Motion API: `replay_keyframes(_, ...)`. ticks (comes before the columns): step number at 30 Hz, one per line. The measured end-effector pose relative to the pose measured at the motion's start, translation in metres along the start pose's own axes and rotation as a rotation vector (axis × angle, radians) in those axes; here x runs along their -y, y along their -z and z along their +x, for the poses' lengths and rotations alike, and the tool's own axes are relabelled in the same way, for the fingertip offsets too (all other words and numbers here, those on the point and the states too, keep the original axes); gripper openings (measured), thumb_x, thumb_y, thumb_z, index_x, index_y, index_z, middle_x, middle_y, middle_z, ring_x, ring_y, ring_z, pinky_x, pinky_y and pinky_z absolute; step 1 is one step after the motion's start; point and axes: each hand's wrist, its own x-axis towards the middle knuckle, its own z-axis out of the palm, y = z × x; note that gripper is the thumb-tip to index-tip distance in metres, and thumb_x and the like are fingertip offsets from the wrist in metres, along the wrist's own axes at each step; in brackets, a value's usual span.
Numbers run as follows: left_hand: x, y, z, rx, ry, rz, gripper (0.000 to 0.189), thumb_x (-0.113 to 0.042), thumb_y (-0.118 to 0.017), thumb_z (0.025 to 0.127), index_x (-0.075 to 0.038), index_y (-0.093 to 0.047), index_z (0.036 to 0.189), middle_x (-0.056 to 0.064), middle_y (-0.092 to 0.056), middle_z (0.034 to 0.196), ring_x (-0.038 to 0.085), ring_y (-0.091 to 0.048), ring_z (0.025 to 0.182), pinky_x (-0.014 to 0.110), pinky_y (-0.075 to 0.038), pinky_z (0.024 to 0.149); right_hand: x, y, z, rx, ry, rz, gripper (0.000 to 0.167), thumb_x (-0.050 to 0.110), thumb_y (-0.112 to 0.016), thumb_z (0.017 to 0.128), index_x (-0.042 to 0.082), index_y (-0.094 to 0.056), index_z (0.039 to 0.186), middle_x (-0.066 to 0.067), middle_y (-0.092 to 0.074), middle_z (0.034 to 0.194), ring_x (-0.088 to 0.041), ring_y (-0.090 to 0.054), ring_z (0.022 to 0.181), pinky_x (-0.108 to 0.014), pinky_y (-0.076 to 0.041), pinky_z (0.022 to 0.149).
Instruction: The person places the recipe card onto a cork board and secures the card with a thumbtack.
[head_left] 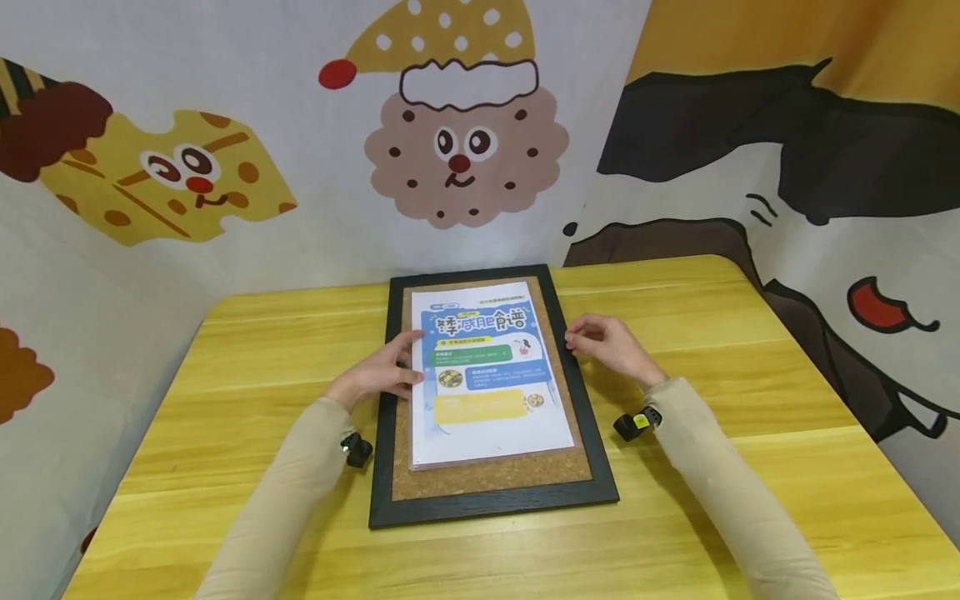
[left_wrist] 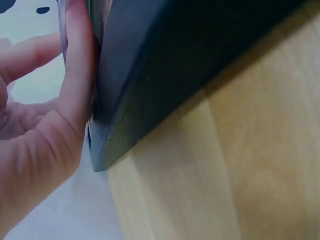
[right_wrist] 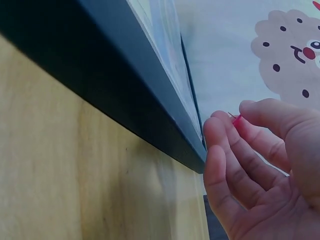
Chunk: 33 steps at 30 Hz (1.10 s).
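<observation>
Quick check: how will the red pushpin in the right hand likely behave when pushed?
The red pushpin is probably very light, being tiny beside the right hand that pinches it. Its thin, pointed tip is bare, so it could prick skin. With so little body to grip, it may twist or slip under a push.

The head picture is bright all over. Soft shadows lie on the table (head_left: 750, 358) under the sleeves (head_left: 738, 492), on both sides of the board (head_left: 495, 502). On the board, the paper (head_left: 491, 371) looks very white, but its tiny words are too fuzzy to read. Both wrist pictures look bluer and dimmer, with the board dark and blurry.
</observation>
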Motion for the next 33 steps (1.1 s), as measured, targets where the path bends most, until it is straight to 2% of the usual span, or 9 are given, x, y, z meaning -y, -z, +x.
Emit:
replay_keyframes(5,-0.002,0.002,0.001,0.018,0.013,0.063,0.079,0.005,-0.057,0.093,-0.001,-0.008,0.154,0.023,-0.053,0.099,0.025,-0.062,0.079,0.040,-0.057,0.070,0.021,0.000,-0.006,0.036,0.000,-0.016,0.021,-0.003,-0.059,0.094,-0.016,-0.059,0.109,-0.027,-0.066,0.099,-0.039,-0.065,0.090,-0.041,-0.055,0.077)
replay_keyframes(9,-0.008,0.003,0.003,0.049,0.022,0.169,0.078,0.002,-0.059,0.093,0.001,-0.009,0.154,0.018,-0.054,0.088,0.020,-0.059,0.066,0.035,-0.056,0.063,0.033,-0.001,-0.009,0.050,-0.024,-0.034,0.022,-0.005,-0.057,0.093,-0.019,-0.059,0.111,-0.030,-0.066,0.101,-0.042,-0.064,0.093,-0.047,-0.053,0.080)
replay_keyframes(13,-0.017,0.003,0.004,0.064,0.046,0.333,0.078,-0.004,-0.061,0.093,0.001,-0.013,0.153,0.015,-0.057,0.081,0.017,-0.055,0.057,0.030,-0.052,0.055,0.018,-0.002,-0.005,0.041,-0.032,-0.004,0.023,-0.004,-0.058,0.094,-0.017,-0.060,0.112,-0.028,-0.066,0.102,-0.041,-0.065,0.093,-0.050,-0.053,0.081)
replay_keyframes(18,-0.025,0.002,0.004,0.058,0.080,0.538,0.078,-0.008,-0.065,0.091,0.001,-0.019,0.153,0.010,-0.058,0.072,0.015,-0.051,0.054,0.026,-0.045,0.051,-0.002,-0.005,-0.001,0.024,-0.025,0.015,0.023,0.002,-0.060,0.095,-0.013,-0.063,0.112,-0.023,-0.068,0.102,-0.035,-0.066,0.092,-0.042,-0.055,0.079)
replay_keyframes(21,-0.028,0.001,0.005,0.030,0.090,0.595,0.075,-0.010,-0.066,0.090,-0.001,-0.024,0.152,0.010,-0.058,0.068,0.015,-0.050,0.054,0.025,-0.042,0.051,-0.006,-0.006,0.000,0.011,-0.017,0.012,0.023,0.004,-0.062,0.095,-0.011,-0.064,0.111,-0.022,-0.068,0.101,-0.034,-0.067,0.091,-0.039,-0.055,0.078)
replay_keyframes(24,-0.029,0.000,0.006,-0.040,0.074,0.612,0.069,-0.012,-0.066,0.091,0.001,-0.031,0.149,0.010,-0.058,0.078,0.017,-0.052,0.060,0.026,-0.045,0.054,-0.006,-0.006,0.000,0.005,-0.016,0.006,0.023,0.005,-0.062,0.095,-0.011,-0.064,0.111,-0.022,-0.069,0.101,-0.033,-0.067,0.090,-0.037,-0.055,0.077)
replay_keyframes(27,-0.031,-0.003,0.008,-0.129,0.027,0.639,0.064,-0.013,-0.068,0.090,0.005,-0.038,0.144,0.016,-0.057,0.092,0.022,-0.055,0.070,0.031,-0.048,0.062,-0.004,-0.006,0.000,0.000,-0.026,0.000,0.023,0.004,-0.061,0.095,-0.012,-0.064,0.111,-0.021,-0.069,0.101,-0.033,-0.067,0.090,-0.038,-0.055,0.077)
replay_keyframes(30,-0.032,-0.007,0.012,-0.203,-0.018,0.726,0.063,-0.017,-0.070,0.088,0.005,-0.043,0.141,0.023,-0.055,0.112,0.031,-0.053,0.093,0.041,-0.048,0.081,0.006,-0.007,-0.002,-0.001,-0.020,-0.006,0.022,0.000,-0.060,0.094,-0.015,-0.063,0.110,-0.024,-0.068,0.100,-0.036,-0.066,0.089,-0.043,-0.055,0.077)
replay_keyframes(33,-0.033,-0.011,0.017,-0.228,-0.039,0.785,0.066,-0.023,-0.072,0.087,0.003,-0.045,0.141,0.027,-0.043,0.137,0.041,-0.039,0.122,0.054,-0.037,0.100,0.020,-0.007,-0.005,-0.001,-0.017,-0.013,0.021,-0.002,-0.059,0.094,-0.017,-0.062,0.109,-0.026,-0.067,0.100,-0.039,-0.065,0.089,-0.048,-0.054,0.078)
